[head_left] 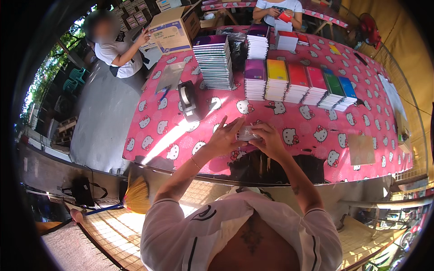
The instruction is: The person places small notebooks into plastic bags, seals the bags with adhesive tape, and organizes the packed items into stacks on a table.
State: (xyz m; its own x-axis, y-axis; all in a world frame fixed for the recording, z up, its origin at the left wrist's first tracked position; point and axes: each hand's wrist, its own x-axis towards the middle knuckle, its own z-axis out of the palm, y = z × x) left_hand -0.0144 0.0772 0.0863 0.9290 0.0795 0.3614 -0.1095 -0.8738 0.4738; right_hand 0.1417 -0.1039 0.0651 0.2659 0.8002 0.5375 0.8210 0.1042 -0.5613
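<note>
Both of my hands meet over the near part of the table, around a small crumpled, clear-whitish plastic thing [246,133] whose exact kind I cannot make out. My left hand [224,139] grips its left side, index finger lifted away. On the other side, my right hand [270,139] pinches it with bent fingers. Just beyond my left hand stands a black tape dispenser [189,103]. Spiral notebooks in short stacks, among them purple [255,80], yellow [276,79], red [297,82], pink [316,86], green [332,91] and blue [347,93], line up beyond my hands.
A tall notebook stack [213,65] rises behind the dispenser, near an open cardboard box [171,34]. One person [118,52] stands at the left by the box; another [278,11] handles a red notebook at the far side. A brown board [361,150] lies at the right.
</note>
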